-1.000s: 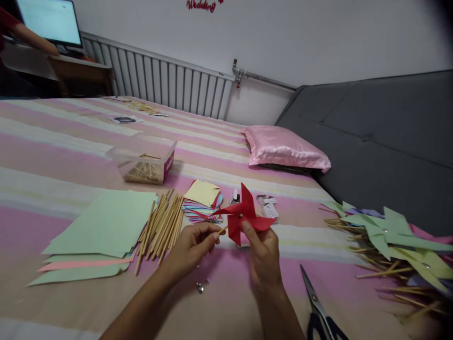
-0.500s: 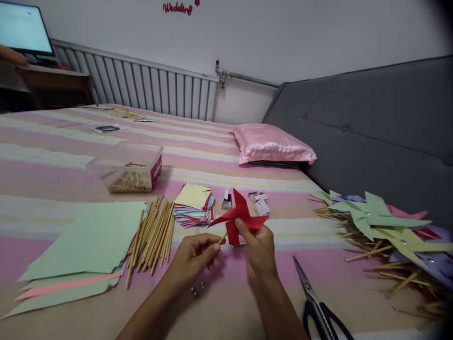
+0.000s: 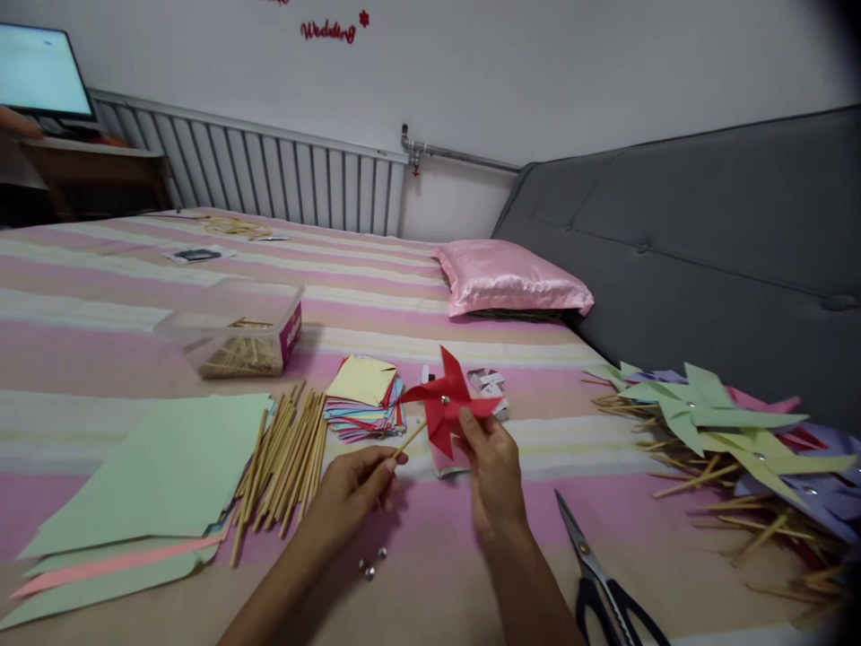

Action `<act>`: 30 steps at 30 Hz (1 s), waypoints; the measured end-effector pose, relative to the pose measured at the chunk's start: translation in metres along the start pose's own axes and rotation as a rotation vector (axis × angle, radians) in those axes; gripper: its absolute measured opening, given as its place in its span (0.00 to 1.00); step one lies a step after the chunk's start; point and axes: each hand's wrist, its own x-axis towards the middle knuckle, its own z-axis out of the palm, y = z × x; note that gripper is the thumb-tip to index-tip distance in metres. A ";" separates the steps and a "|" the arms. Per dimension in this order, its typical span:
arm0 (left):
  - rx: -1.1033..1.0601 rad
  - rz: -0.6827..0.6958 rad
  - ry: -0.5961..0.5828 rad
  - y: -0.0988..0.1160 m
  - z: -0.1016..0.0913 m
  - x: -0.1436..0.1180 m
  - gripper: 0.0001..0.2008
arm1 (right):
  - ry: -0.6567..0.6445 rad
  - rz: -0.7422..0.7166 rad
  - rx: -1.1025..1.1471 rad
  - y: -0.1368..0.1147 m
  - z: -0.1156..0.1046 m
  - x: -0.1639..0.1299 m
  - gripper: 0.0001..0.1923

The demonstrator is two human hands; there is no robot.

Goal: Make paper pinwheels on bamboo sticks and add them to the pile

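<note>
My left hand [image 3: 356,489] pinches a thin wooden stick [image 3: 412,437] that runs up to the back of a red paper pinwheel [image 3: 441,422]. A shiny pin head shows at the pinwheel's centre. My right hand [image 3: 494,480] grips the pinwheel's lower right blade between thumb and fingers. Below my left hand, several small silver pins [image 3: 369,572] lie on the striped bedsheet. Black-handled scissors [image 3: 590,567] rest to the right of my right forearm, blades pointing away from me.
Loose wooden sticks [image 3: 286,467] and green paper sheets [image 3: 148,467] lie left. Beyond are stacked paper squares [image 3: 363,381], small boxes [image 3: 485,384] and a clear plastic tub [image 3: 246,345] holding sticks. Finished pinwheels [image 3: 726,417] pile up right, near a pink pillow [image 3: 511,276] and grey headboard [image 3: 686,206].
My right thumb has moved off the pinwheel's centre toward its lower right blade, uncovering the pin head. My left hand has shifted slightly left, and more of the stick shows.
</note>
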 end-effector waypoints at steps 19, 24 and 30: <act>-0.140 0.015 0.107 0.008 0.005 -0.003 0.21 | -0.175 0.056 -0.145 0.010 0.007 -0.013 0.15; -0.146 0.017 0.093 0.009 0.006 -0.003 0.20 | -0.211 0.035 -0.141 0.009 0.008 -0.013 0.15; -0.130 0.006 0.149 0.005 -0.001 -0.002 0.20 | -0.004 -0.095 0.036 -0.001 -0.002 -0.003 0.20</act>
